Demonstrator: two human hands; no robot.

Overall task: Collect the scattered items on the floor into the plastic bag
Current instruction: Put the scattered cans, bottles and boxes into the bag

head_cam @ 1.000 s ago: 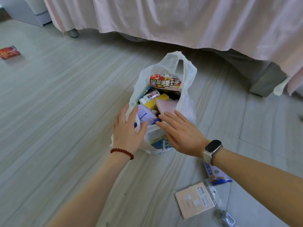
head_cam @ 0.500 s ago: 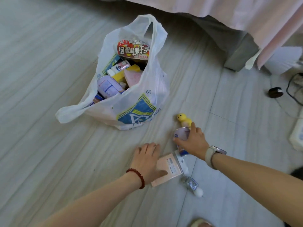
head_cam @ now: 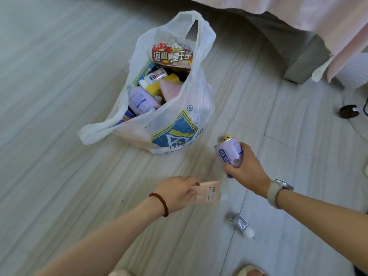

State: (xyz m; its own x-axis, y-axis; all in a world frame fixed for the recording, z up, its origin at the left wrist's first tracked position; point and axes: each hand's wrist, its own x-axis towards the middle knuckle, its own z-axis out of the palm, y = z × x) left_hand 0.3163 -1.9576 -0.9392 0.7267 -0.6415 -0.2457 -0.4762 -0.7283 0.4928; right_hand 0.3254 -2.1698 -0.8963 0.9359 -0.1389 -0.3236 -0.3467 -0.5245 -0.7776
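A white plastic bag [head_cam: 179,124] with a blue and yellow logo stands open on the floor, full of packets and bottles. My left hand [head_cam: 175,193] grips a flat pink packet [head_cam: 208,193] just above the floor, in front of the bag. To the right, my right hand [head_cam: 248,172] holds a pale purple packet [head_cam: 229,154] lifted off the floor. A small yellow duck toy [head_cam: 228,138] peeks out just behind that packet. A small shiny clear pouch with a white end [head_cam: 240,226] lies on the floor below my hands.
A bed with a pink hanging sheet [head_cam: 326,18] and a grey leg [head_cam: 304,62] fills the upper right. A small dark round object [head_cam: 349,111] lies on the floor at the right edge, near a cable. Pale wood-look floor spreads to the left.
Both hands left the bag and came down to items in front of it. The left took hold of the pink packet; the right lifted the purple packet, uncovering the clear pouch.
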